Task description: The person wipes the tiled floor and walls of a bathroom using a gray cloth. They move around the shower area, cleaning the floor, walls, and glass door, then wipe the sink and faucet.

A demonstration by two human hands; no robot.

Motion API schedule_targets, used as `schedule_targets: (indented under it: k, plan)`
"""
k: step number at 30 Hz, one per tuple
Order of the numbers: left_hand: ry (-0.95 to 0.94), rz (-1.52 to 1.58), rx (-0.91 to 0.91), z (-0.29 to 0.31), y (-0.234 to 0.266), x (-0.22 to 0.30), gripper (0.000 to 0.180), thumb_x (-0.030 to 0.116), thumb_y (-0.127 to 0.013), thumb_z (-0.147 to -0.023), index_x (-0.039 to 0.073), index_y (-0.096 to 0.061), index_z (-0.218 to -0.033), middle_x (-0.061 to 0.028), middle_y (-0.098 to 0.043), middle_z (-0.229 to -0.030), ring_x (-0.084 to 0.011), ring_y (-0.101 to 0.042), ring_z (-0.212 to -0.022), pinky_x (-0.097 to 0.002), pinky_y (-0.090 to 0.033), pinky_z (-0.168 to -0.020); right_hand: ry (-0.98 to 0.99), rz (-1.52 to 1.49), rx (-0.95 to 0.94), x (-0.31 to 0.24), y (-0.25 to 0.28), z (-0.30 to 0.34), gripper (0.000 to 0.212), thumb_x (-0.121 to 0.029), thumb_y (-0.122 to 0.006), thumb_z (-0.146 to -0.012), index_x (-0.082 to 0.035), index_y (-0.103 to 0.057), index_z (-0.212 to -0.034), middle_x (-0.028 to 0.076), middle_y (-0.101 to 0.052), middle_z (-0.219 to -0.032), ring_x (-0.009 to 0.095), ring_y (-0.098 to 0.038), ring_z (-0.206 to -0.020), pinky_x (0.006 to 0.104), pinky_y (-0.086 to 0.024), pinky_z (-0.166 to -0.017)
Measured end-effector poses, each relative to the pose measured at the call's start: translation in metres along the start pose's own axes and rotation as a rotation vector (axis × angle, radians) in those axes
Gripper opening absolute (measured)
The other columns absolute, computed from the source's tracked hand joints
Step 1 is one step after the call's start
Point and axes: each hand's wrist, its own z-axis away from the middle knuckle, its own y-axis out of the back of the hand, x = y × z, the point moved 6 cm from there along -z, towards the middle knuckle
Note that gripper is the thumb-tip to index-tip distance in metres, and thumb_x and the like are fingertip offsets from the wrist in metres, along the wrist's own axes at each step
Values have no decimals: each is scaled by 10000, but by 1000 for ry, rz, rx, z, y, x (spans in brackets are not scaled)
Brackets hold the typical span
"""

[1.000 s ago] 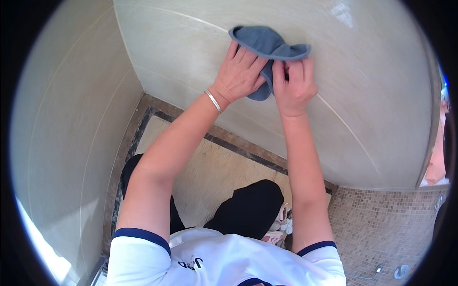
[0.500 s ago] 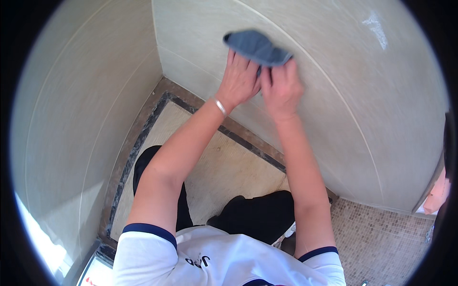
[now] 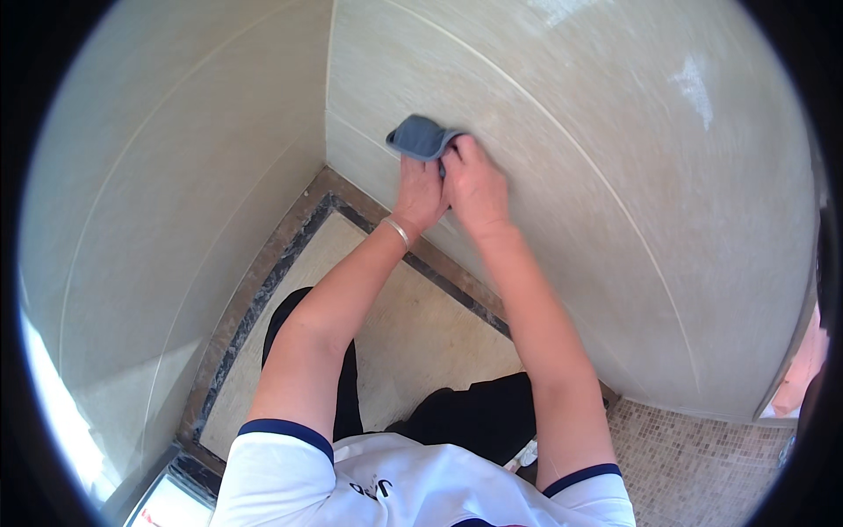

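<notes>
A grey-blue cloth (image 3: pixel 420 139) is folded or bunched against the beige tiled wall (image 3: pixel 562 228), a short way right of the room's corner. My left hand (image 3: pixel 421 195), with a silver bangle at its wrist, holds the cloth's lower part, and its fingertips are partly hidden by the fabric. Close beside it, my right hand (image 3: pixel 477 186) grips the cloth's right edge between bent fingers and thumb. The two hands touch or nearly touch. Both forearms reach up and forward.
A second tiled wall (image 3: pixel 193 176) meets this one at the left. Below lies a beige floor panel (image 3: pixel 413 316) with a dark border (image 3: pixel 457 285). Small mosaic tiles (image 3: pixel 694 448) cover the floor at lower right. Whitish patches (image 3: pixel 694 88) mark the wall at upper right.
Both hands have moved left along the wall with the cloth, and lower in the picture. The cloth looks narrower and more folded. The view has shifted slightly.
</notes>
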Motion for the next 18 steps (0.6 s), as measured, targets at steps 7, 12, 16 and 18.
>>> schedule_targets:
  k: [7,12,16,18]
  plan:
    - [-401,-14,329,-132,69,97,517,223,-588,-874,32,-469,-1340,-214,-456,-1350,-408,-369,-1323,-609,-137,-1152,93,123,495,0,98,-97,199,-114,-644,-818,-84,-662,-1014,69,-589,-1113,284,-577,-926,409,-506,-781]
    - [-269,-97,264,-113,65,46,548,260,-558,-911,0,-428,-1375,-231,-435,-1386,-421,-344,-1346,-605,-133,-1161,153,155,369,-14,60,-99,254,-117,-628,-817,-97,-670,-1066,61,-589,-1151,260,-573,-959,384,-489,-766]
    - [87,-163,-78,-53,18,-20,644,276,-550,-932,-54,-327,-1439,-271,-381,-1444,-440,-302,-1378,-589,-124,-1171,142,100,136,-29,5,-60,248,-119,-617,-824,-81,-662,-1065,61,-583,-1165,251,-564,-989,382,-480,-787]
    - [91,-114,-100,-48,24,-15,653,271,-557,-928,-53,-319,-1444,-269,-367,-1460,-445,-298,-1378,-584,-118,-1176,133,85,94,-28,-3,-60,238,-119,-611,-831,-71,-658,-1060,65,-581,-1160,256,-560,-994,387,-478,-795]
